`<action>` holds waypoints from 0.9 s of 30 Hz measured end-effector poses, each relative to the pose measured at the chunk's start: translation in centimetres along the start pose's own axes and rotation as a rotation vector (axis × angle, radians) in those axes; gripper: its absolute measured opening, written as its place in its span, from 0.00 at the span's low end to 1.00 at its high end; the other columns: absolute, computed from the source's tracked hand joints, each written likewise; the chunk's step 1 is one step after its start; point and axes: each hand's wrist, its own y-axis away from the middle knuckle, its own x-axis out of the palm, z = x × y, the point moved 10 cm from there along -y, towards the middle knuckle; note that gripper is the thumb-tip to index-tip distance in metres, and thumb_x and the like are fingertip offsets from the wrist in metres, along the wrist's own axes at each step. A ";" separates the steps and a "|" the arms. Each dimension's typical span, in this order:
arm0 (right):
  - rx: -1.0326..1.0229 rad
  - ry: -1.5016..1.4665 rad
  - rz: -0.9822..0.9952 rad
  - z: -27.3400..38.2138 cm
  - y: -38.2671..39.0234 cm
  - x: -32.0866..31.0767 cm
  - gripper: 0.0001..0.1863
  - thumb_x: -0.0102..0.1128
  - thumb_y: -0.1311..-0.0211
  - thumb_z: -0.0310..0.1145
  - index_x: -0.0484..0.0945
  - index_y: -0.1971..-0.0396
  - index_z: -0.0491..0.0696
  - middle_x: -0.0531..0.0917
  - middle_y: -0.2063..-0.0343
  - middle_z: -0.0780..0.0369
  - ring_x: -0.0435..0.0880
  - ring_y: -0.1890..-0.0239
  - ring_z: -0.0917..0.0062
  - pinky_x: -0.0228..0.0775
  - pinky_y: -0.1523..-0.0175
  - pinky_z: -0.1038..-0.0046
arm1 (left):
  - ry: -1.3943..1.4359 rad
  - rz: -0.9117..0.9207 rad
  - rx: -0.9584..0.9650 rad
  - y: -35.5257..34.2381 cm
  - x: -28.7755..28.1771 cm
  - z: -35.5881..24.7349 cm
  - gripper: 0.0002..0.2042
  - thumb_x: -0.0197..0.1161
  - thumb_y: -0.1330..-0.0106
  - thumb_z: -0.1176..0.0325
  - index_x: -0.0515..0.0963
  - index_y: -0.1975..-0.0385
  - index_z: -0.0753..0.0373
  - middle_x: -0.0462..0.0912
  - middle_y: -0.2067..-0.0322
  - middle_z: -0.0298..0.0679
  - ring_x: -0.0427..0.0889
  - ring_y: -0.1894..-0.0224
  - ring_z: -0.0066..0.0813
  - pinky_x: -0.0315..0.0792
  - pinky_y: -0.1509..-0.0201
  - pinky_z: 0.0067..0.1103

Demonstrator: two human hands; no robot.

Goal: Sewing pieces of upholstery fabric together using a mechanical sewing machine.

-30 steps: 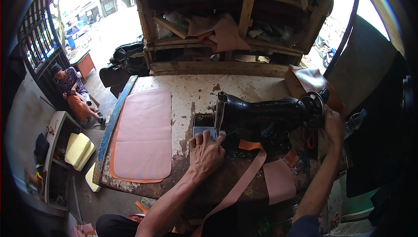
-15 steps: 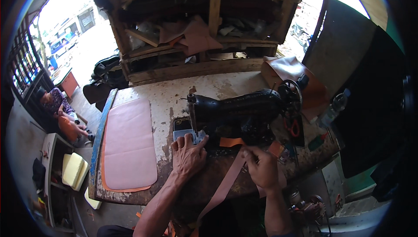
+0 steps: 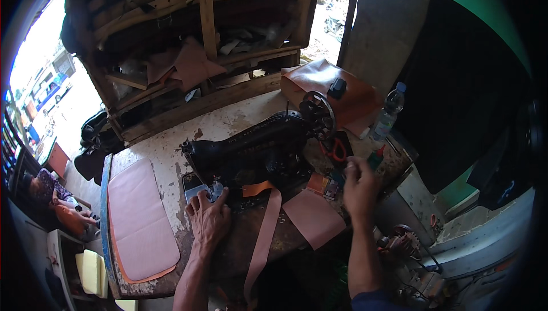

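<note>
A black sewing machine (image 3: 245,154) stands on the worn table. My left hand (image 3: 208,219) lies flat beside its needle end, fingers stretched over a light blue plate and a small clear piece. A long pink strip (image 3: 264,248), its folded end orange, runs from the machine bed over the table's front edge; neither hand holds it. My right hand (image 3: 361,188) is raised at the right, fingers curled, close to the red-handled scissors (image 3: 339,150) and a green bottle (image 3: 375,157). Whatever those fingers hold, if anything, is hidden. A loose pink piece (image 3: 314,217) lies between my hands.
Stacked rounded pink and orange panels (image 3: 142,219) lie at the table's left. Behind the machine's handwheel (image 3: 318,115) are a folded orange-brown sheet (image 3: 342,91) and a clear water bottle (image 3: 390,111). A wooden shelf (image 3: 208,54) rises at the back. A person (image 3: 57,197) sits far left.
My right hand has let go of the pink strip and moved right and up towards the scissors. My left hand stays by the needle end. The view has swung to the right.
</note>
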 end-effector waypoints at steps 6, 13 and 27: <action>0.062 0.231 0.136 -7.6 -5.6 4.1 0.18 0.60 0.25 0.42 0.86 0.52 0.43 0.89 0.59 0.44 0.88 0.51 0.45 0.78 0.45 0.49 | -0.016 -0.027 0.030 0.1 0.1 -0.2 0.25 0.59 0.35 0.62 0.84 0.36 0.46 0.72 0.46 0.54 0.68 0.40 0.53 0.60 0.34 0.46; 0.140 0.480 0.406 -12.9 -11.0 11.7 0.33 0.66 0.36 0.60 0.86 0.49 0.43 0.90 0.58 0.45 0.91 0.53 0.52 0.81 0.51 0.54 | -0.043 -0.001 0.003 0.0 -0.1 0.2 0.25 0.60 0.35 0.62 0.84 0.36 0.45 0.77 0.53 0.52 0.76 0.45 0.49 0.65 0.38 0.46; 0.506 -1.073 0.886 8.4 18.3 13.3 0.27 0.56 0.19 0.43 0.73 0.30 0.42 0.77 0.74 0.72 0.71 0.75 0.92 0.62 0.70 0.87 | 0.058 -0.037 0.117 -0.3 1.3 0.0 0.21 0.60 0.31 0.61 0.84 0.38 0.50 0.87 0.76 0.42 0.86 0.73 0.42 0.70 0.54 0.39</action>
